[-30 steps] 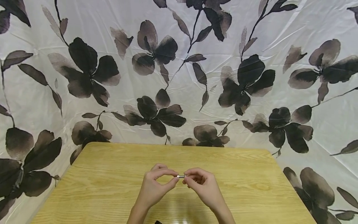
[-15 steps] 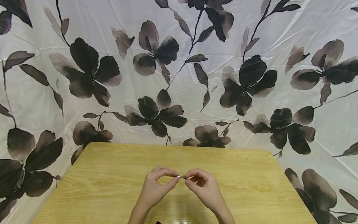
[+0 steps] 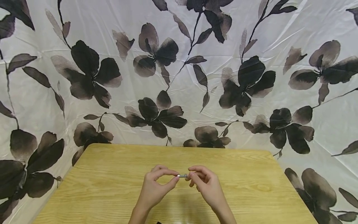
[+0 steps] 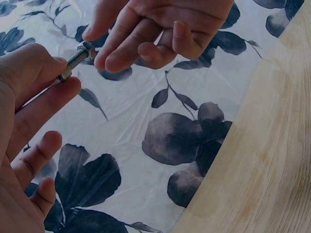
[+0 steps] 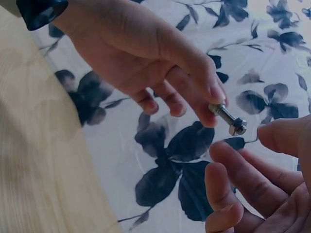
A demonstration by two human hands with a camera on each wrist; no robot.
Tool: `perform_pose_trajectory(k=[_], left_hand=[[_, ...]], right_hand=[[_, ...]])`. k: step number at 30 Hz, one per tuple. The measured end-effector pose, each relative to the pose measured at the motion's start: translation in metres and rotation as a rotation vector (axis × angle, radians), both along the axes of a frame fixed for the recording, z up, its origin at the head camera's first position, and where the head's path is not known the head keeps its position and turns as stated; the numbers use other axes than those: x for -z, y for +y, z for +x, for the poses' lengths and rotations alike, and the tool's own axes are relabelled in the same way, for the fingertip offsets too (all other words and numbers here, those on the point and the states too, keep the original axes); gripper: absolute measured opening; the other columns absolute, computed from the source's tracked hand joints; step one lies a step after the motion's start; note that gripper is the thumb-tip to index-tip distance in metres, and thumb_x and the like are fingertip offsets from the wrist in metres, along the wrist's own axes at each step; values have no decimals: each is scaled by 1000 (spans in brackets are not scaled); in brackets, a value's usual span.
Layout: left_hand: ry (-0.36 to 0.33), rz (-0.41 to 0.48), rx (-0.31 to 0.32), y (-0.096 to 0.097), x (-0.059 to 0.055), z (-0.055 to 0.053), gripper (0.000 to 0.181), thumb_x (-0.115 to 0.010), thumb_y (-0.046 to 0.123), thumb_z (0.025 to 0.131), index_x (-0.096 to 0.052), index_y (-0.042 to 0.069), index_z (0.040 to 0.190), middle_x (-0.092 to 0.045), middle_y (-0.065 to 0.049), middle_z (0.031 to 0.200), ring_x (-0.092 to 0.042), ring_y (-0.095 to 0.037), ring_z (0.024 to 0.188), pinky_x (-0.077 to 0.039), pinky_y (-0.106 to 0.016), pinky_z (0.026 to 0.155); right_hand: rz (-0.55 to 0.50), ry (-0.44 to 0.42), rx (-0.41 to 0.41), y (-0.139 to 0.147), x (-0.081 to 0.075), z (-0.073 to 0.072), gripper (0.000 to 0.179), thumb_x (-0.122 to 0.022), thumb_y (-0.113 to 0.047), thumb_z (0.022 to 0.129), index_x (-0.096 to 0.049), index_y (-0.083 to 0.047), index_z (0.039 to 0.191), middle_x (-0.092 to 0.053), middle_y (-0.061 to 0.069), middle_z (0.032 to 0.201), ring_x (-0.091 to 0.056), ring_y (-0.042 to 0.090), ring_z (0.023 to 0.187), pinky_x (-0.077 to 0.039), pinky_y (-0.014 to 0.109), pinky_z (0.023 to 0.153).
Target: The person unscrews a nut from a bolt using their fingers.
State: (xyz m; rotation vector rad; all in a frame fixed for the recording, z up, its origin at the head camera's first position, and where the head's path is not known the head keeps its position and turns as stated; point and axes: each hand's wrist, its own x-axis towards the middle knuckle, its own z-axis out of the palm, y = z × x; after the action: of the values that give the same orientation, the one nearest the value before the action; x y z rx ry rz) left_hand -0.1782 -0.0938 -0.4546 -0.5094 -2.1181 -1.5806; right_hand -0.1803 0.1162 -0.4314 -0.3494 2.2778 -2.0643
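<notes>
A small silver bolt (image 3: 182,176) is held above the table between the two hands. The left hand (image 3: 154,188) pinches one end between thumb and index finger, its other fingers loosely bent. In the left wrist view, the threaded shank (image 4: 77,59) runs from that pinch to a hex nut (image 4: 87,50) at the far end. Thumb and fingers of the right hand (image 3: 208,188) are parted around the nut end. From the right wrist view, gaps separate the nut (image 5: 237,127) from the right thumb (image 5: 277,136) and index fingertip (image 5: 221,150); nothing lies in that hand.
A wood-grain table (image 3: 112,199) lies under both hands. Behind it and at its sides hangs a pale cloth (image 3: 195,102) with dark flowers. A dark band (image 5: 41,12) sits on the left wrist. A small black object (image 3: 158,222) peeks in at the bottom edge.
The right hand's thumb and fingers have come off the bolt's end and spread, shifting slightly right. The nut end now shows. The left hand keeps its pinch almost in place.
</notes>
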Motion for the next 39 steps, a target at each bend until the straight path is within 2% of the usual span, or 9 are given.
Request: perform_pose_trajectory(k=[5,7,12,16,20,27,30,36,39], left_hand=[[49,-2,-1,1,-1,-1,20,-87,12,83,-82,28,93,-65,11,89,-57,-13,86,-46,-32,80],[51,-1,1,1,0,-1,20,-87,12,83,-82,28,93,-65,11,89,-57,-15,86,-46,-32,80],[38,-18,-13,2,4,2,20,-88,13,82,-82,30,93,-63,13,88,-56,-14,86,-44,-32,79],[22,-30,-33,3,3,3,21,-88,15,81,-82,32,92,-64,14,88,-55,-11,87,-42,-33,80],[13,-33,-49,3,3,3,23,-89,14,80,-82,32,91,-65,14,88,-55,-12,87,-41,-33,79],[0,-35,-44,2,2,2,24,-89,14,80,-81,33,92,-64,15,89,-56,-16,88,-41,-34,81],[-12,-32,-49,0,2,1,25,-89,13,80,-81,34,91,-65,13,89,-57,-15,89,-41,-35,82],[-31,-38,-54,0,3,1,25,-89,15,81,-80,36,91,-65,15,89,-57,-12,90,-40,-35,82],[-41,-27,-58,1,2,1,25,-89,15,80,-81,36,91,-65,17,89,-57,-14,90,-40,-35,82]], right_hand=[[23,-10,-23,0,0,-1,25,-67,-32,101,-76,-10,108,-77,8,88,-68,15,74,-45,21,59],[29,0,-37,0,-1,0,25,-68,-31,101,-75,-8,107,-77,9,88,-69,16,75,-49,23,62],[8,13,-66,1,0,2,25,-71,-25,99,-73,-2,109,-77,12,94,-71,17,80,-58,32,74],[-11,21,-80,1,0,4,24,-72,-21,98,-72,0,110,-74,17,100,-72,15,82,-60,35,79],[1,31,-85,1,0,5,23,-73,-20,97,-72,-1,110,-72,21,103,-70,14,84,-60,35,80],[28,56,-45,-1,-1,5,19,-75,-20,95,-73,-5,108,-71,11,104,-69,15,90,-57,29,76],[32,69,-51,-2,-1,5,18,-76,-18,94,-74,-6,107,-71,11,107,-68,15,90,-57,29,74],[19,57,-50,-1,0,4,23,-75,-18,96,-71,-6,116,-69,15,116,-66,15,95,-56,28,78],[22,33,-33,-1,-1,3,25,-71,-21,98,-71,-5,118,-70,16,114,-67,15,92,-56,27,77]])
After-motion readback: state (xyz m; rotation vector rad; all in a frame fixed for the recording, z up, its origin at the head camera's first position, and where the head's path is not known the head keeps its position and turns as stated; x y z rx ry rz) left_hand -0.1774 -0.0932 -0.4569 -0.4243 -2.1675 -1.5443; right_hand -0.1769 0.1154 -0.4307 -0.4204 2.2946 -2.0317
